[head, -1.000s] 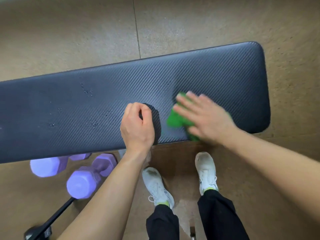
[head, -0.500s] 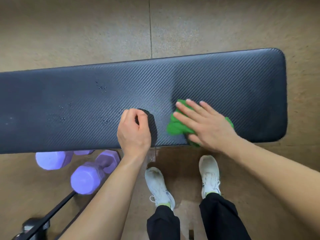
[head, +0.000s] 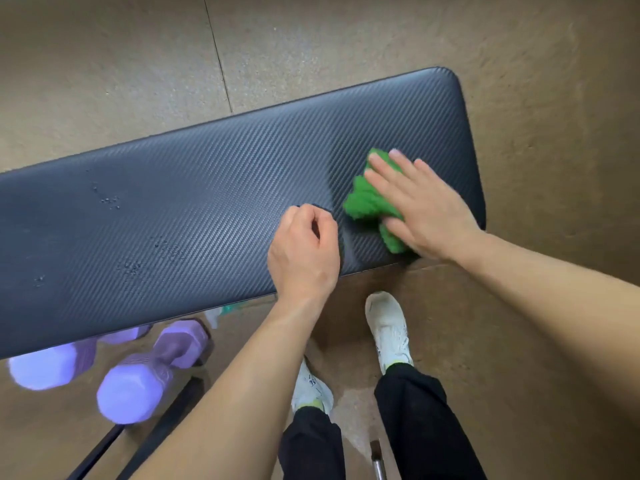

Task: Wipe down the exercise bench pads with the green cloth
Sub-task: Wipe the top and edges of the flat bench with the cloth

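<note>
A bright green cloth [head: 367, 202] lies on a dark charcoal bench pad [head: 207, 216] with a fine diagonal weave pattern, speckled with droplets toward 9 o'clock. Pale purple dumbbells [head: 135, 386] sit at 7 o'clock on the mottled tan floor [head: 104, 64], which a thin dark seam crosses at 11 o'clock. White shoes [head: 389, 327] with yellow-green sock trim and black trousers [head: 415, 427] show at 6 o'clock.

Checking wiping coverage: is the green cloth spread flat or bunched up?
Bunched up. The green cloth sits crumpled in uneven lumps under the flat right hand on the bench pad.
</note>
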Action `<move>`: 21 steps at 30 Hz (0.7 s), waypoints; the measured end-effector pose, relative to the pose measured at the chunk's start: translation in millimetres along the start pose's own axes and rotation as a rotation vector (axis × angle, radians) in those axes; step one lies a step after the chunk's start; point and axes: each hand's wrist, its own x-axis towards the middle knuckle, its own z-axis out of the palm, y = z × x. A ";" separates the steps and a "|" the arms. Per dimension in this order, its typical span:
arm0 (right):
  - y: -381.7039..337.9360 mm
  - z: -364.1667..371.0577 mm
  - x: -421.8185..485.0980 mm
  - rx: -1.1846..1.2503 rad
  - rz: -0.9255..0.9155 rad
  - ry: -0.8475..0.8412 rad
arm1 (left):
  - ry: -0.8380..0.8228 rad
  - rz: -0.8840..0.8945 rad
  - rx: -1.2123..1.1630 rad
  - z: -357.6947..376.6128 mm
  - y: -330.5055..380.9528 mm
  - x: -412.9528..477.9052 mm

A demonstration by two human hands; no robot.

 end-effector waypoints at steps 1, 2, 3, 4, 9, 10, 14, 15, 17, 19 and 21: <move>15.8 -7.2 12.4 0.062 0.149 0.027 | -0.021 0.007 0.019 2.8 2.9 -2.4; 27.6 -14.8 23.7 0.119 0.293 0.070 | -0.032 0.007 0.031 4.2 4.7 -4.3; 32.2 -19.4 32.9 0.159 0.421 0.120 | -0.035 -0.002 0.041 4.3 6.2 -5.2; 26.6 -21.7 39.8 0.176 0.527 0.164 | -0.033 -0.023 0.048 3.6 6.2 -5.0; -84.0 3.4 16.7 0.099 0.230 0.151 | 0.084 -0.203 -0.020 -8.8 -5.8 6.1; -95.9 6.9 8.4 0.083 0.051 0.102 | 0.108 -0.234 -0.027 -14.2 -11.3 8.2; -63.4 -3.8 43.6 -0.049 -0.202 0.005 | 0.205 -0.296 -0.078 -45.6 -49.1 6.5; -58.3 -9.2 65.0 -0.029 -0.086 0.002 | 0.229 -0.310 -0.089 -53.5 -60.7 3.4; -68.0 -21.7 109.6 0.067 0.222 0.068 | 0.283 -0.353 -0.150 -68.5 -85.7 -3.3; -107.0 -27.6 146.4 0.124 0.410 0.146 | 0.359 -0.416 -0.220 -81.0 -110.8 -7.2; -163.8 -24.4 160.4 0.136 0.320 0.142 | 0.428 -0.496 -0.271 -93.0 -135.9 -8.8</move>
